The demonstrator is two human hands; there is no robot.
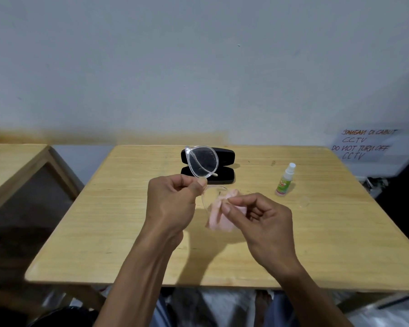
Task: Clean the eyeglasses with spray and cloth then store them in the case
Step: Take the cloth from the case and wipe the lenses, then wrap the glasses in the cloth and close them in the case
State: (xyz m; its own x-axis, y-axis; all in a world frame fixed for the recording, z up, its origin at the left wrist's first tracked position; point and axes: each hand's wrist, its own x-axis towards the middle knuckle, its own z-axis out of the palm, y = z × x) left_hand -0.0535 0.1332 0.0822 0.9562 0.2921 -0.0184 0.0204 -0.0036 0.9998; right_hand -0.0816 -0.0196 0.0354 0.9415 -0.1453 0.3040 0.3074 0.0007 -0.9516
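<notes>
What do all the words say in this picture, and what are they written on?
"JANGAN DI CABUT CCTV" – handwritten on the white paper sign on the wall at right.
"DO NOT TURN OFF CCTV" – lower on that sign.
Spray bottle label: green and printed, too small and blurred to read.
Black case, eyeglasses, pink cloth: no writing visible.

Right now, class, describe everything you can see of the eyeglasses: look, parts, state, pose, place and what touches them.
The eyeglasses have a clear, plastic-looking frame with transparent lenses. They are held in the air above the wooden table, turned on end so one lens stands above the other, in front of the open black case. The left hand pinches the frame near the middle. The right hand presses a pink cloth against the lower lens, which looks blurred. A temple arm shows through the upper lens, apparently folded.
</notes>
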